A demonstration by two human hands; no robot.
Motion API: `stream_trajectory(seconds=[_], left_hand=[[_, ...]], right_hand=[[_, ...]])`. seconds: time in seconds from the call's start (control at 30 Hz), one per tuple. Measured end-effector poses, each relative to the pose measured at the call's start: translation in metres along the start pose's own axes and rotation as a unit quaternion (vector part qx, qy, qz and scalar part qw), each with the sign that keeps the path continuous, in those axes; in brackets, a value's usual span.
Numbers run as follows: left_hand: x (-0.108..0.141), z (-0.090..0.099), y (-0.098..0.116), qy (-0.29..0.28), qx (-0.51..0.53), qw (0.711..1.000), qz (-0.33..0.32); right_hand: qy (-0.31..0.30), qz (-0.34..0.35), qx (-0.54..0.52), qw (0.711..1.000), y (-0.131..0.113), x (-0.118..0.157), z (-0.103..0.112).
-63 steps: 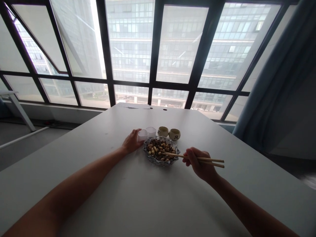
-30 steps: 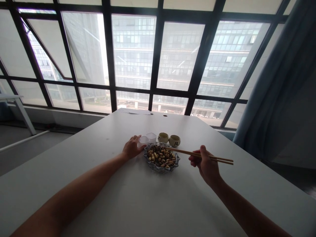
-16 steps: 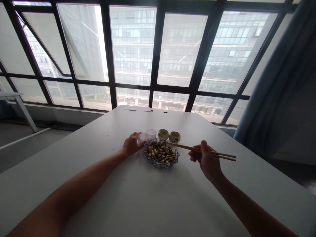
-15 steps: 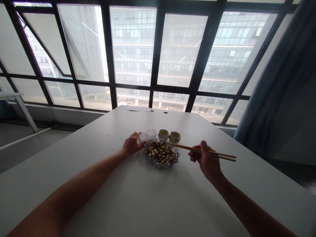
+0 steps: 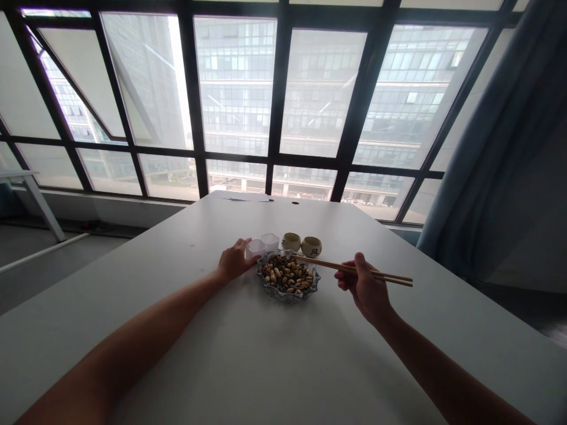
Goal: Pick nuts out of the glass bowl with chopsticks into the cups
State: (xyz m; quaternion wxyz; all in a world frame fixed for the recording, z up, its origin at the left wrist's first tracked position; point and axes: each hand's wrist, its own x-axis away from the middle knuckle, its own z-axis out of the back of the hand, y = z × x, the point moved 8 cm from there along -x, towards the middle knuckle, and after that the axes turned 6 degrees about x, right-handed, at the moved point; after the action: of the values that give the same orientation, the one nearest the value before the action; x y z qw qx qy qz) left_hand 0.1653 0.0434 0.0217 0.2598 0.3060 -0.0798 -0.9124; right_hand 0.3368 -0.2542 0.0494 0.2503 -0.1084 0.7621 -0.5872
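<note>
1. Head view: I see the left hand [image 5: 234, 261] curved round the left clear cup [image 5: 256, 249], thumb on its near side and fingers on its far left side, a narrow hold; the cup sits on the white table [image 5: 266, 360].
2. On my feed the right hand [image 5: 367, 288] grips a pair of wooden chopsticks [image 5: 396, 278] that slant far and left, their tips close together over the far part of the glass bowl [image 5: 287, 296]. I cannot tell whether they pinch anything.
3. Nuts and dark seeds [image 5: 290, 276] fill that scalloped bowl, which stands between the two hands, just near of the cups.
4. Right of the held cup I make out another clear cup [image 5: 270, 241], then two small ceramic cups [image 5: 312, 247] with dark characters.
5. Far off, I see windows [image 5: 239, 88] and, to the right, a blue curtain [image 5: 478, 159].
</note>
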Motion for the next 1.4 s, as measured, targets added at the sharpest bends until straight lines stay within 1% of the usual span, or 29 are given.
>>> stream_trajectory(seconds=[0.13,0.23,0.3,0.33,0.37,0.4,0.43,0.5,0.53,0.57,0.6,0.63,0.67,0.7,0.77,0.93,1.03,1.2,1.27,1.3,1.37,1.4], left_hand=[[0.0,0.0,0.001,0.003,-0.004,1.0,-0.003],[0.0,0.001,0.001,0.004,-0.001,1.0,-0.005],[0.0,0.001,0.001,0.003,0.0,1.0,-0.003],[0.0,0.001,0.001,0.003,0.002,1.0,-0.003],[0.0,0.001,0.001,0.003,0.003,1.0,-0.003],[0.0,0.001,0.0,0.003,0.004,1.0,-0.002],[0.0,0.001,0.0,0.002,0.005,1.0,-0.003],[0.0,0.0,0.0,0.0,0.005,1.0,-0.003],[0.0,0.0,0.0,0.0,0.005,1.0,-0.004],[0.0,0.0,0.0,0.001,0.006,1.0,-0.004],[0.0,0.0,0.0,0.003,0.006,1.0,-0.004],[0.0,0.0,0.0,0.004,0.006,1.0,-0.005],[0.0,0.0,0.0,0.004,0.007,1.0,-0.005],[0.0,0.0,0.0,0.003,0.007,1.0,-0.006],[0.0,-0.001,0.0,0.002,0.007,1.0,-0.006],[0.0,-0.002,-0.002,0.002,0.008,1.0,-0.005],[0.0,-0.002,-0.002,0.004,0.009,1.0,-0.005],[0.0,-0.001,0.0,-0.001,0.011,1.0,0.001],[0.0,-0.002,-0.001,-0.002,0.011,1.0,0.0],[-0.001,-0.002,-0.001,-0.002,0.011,1.0,-0.001],[-0.001,-0.003,-0.003,-0.002,0.013,1.0,-0.001],[-0.001,-0.004,-0.004,-0.002,0.014,1.0,-0.001]], right_hand=[[0.002,0.006,0.012,1.0,-0.002,0.002,-0.002],[-0.001,0.041,0.046,0.998,-0.009,0.006,-0.004],[-0.005,0.094,0.098,0.991,-0.019,0.012,-0.005],[-0.019,0.138,0.139,0.98,-0.026,0.015,-0.007],[-0.048,0.195,0.19,0.961,-0.034,0.021,-0.012],[-0.092,0.261,0.244,0.929,-0.041,0.028,-0.021],[-0.146,0.332,0.295,0.884,-0.046,0.038,-0.032],[-0.245,0.46,0.372,0.768,-0.048,0.063,-0.051],[-0.275,0.507,0.398,0.714,-0.047,0.073,-0.057],[-0.289,0.543,0.417,0.669,-0.045,0.081,-0.061],[-0.294,0.57,0.432,0.634,-0.044,0.087,-0.064],[-0.294,0.587,0.445,0.609,-0.042,0.091,-0.067],[-0.293,0.597,0.454,0.593,-0.041,0.094,-0.068],[-0.289,0.604,0.459,0.584,-0.042,0.096,-0.07],[-0.281,0.615,0.457,0.578,-0.044,0.098,-0.07],[-0.272,0.631,0.44,0.578,-0.052,0.102,-0.07],[-0.281,0.618,0.452,0.578,-0.05,0.1,-0.071],[-0.289,0.603,0.453,0.59,-0.046,0.097,-0.07],[-0.279,0.594,0.451,0.605,-0.046,0.093,-0.068],[-0.273,0.585,0.448,0.618,-0.047,0.09,-0.066],[-0.259,0.558,0.433,0.659,-0.047,0.083,-0.062],[-0.251,0.535,0.42,0.689,-0.047,0.079,-0.059]])
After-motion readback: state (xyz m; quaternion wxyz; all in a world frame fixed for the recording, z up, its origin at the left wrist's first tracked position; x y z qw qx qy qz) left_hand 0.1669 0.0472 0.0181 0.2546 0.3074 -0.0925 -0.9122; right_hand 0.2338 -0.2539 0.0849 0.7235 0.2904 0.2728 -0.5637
